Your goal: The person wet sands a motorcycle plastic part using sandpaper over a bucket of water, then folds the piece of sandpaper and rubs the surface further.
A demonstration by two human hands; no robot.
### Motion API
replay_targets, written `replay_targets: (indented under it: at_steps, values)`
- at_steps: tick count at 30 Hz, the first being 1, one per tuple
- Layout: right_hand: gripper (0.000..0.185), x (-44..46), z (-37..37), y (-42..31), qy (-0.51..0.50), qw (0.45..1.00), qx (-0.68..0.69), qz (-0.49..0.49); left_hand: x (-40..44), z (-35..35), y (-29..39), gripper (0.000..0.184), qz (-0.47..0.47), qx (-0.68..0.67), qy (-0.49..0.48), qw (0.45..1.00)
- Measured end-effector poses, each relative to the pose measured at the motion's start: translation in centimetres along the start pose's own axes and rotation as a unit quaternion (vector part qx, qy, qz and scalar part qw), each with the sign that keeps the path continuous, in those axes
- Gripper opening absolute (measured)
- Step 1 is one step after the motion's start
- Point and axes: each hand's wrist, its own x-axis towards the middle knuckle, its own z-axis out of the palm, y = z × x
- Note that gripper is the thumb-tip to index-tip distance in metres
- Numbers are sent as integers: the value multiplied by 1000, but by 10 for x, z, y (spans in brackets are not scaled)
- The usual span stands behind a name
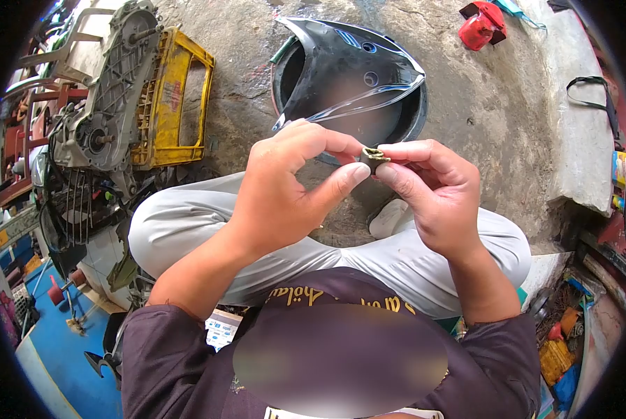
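Note:
A small, dark greenish piece, folded or rolled with a rough pale edge (pixel 374 158), is pinched between the fingertips of both hands. My left hand (pixel 278 181) grips its left side with thumb and forefinger. From the other side, my right hand (pixel 435 188) has thumb and fingers closed on it. What the piece is made of is hard to tell. Beyond the hands, a glossy black motorcycle body panel (pixel 337 66) with blue and white stripes lies across a round black basin (pixel 419 115). Neither hand touches the panel.
To the left, a metal engine casing (pixel 117 84) leans by a yellow plastic crate (pixel 201 98). A red object (pixel 481 26) lies on the concrete floor (pixel 495 112) at upper right. A concrete ledge (pixel 571 133) with a black strap and piled odds and ends (pixel 564 342) line the right side.

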Motion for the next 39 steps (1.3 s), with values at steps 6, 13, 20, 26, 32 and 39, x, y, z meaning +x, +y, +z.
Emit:
replay_targets:
  at_steps: [6,13,20,26,32,39]
  values:
    - [17,1,2,5,9,1000,1,-3,0,-1,2,18,-4,5,-19,1000]
    - [13,8,-6,12,-19,994,-81,-66,-1,1,0,14,15,6,-30,999]
    - [18,10,-7,9,-37,977,-158,-140,1,1,-1,12,46,24,-27,998]
    - [22,14,-11,1,-34,934,-287,-211,0,3,-1,12,40,33,-20,998]
    - [15,9,-10,13,-7,998,-43,-44,0,5,2,21,-21,28,-5,999]
    - [11,9,-9,22,-42,996,73,28,-1,1,2,18,9,30,7,999]
